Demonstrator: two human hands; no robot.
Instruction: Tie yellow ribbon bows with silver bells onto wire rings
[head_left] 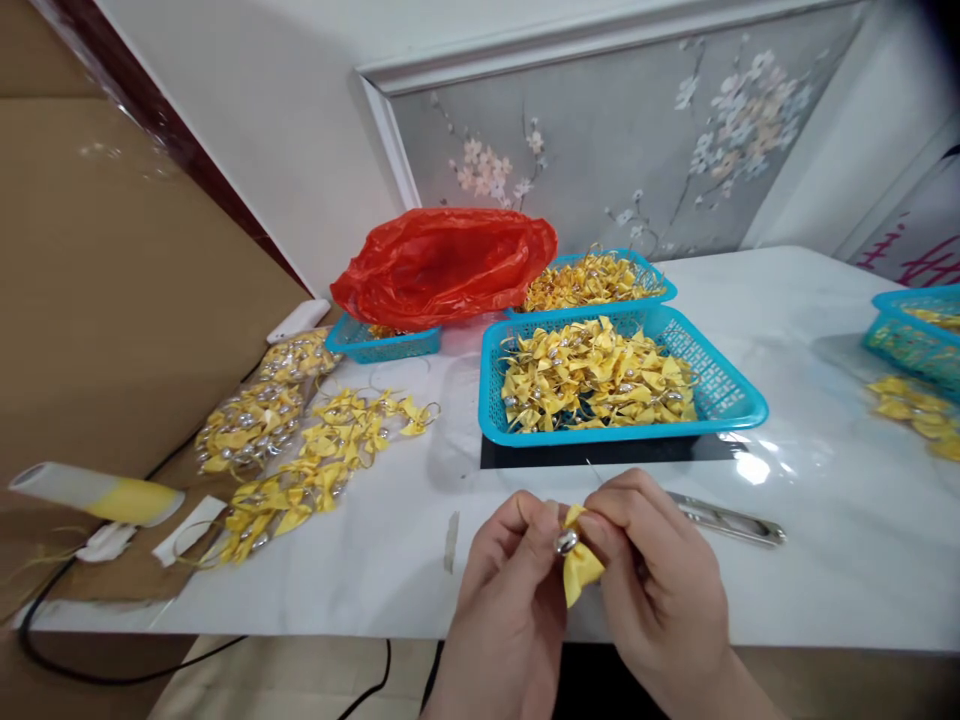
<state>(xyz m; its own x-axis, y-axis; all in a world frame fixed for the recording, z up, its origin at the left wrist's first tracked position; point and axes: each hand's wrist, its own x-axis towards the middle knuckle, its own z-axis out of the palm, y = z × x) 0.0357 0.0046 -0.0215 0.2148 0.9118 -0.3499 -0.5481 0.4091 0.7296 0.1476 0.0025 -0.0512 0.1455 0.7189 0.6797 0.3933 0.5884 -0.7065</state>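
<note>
Between my two hands, over the table's front edge, is a yellow ribbon bow (pixel 582 572) with a silver bell (pixel 566 542) at its middle. My left hand (pixel 510 575) pinches the bow from the left, thumb beside the bell. My right hand (pixel 656 570) is closed on the bow's other side, its fingertips pressed together at the ribbon. A thin needle-like line sticks up above the right fingers. Just beyond my hands stands a blue plastic basket (pixel 491 400) heaped with similar yellow bows with bells (pixel 600 375).
A metal-handled cutter (pixel 731 520) lies right of my hands. Loose bows (pixel 322 455) and bagged bows (pixel 251 425) lie left, near a yellow thread cone (pixel 139 500). A red plastic bag (pixel 450 265) covers a small basket. More blue baskets stand behind and at right (pixel 915 330).
</note>
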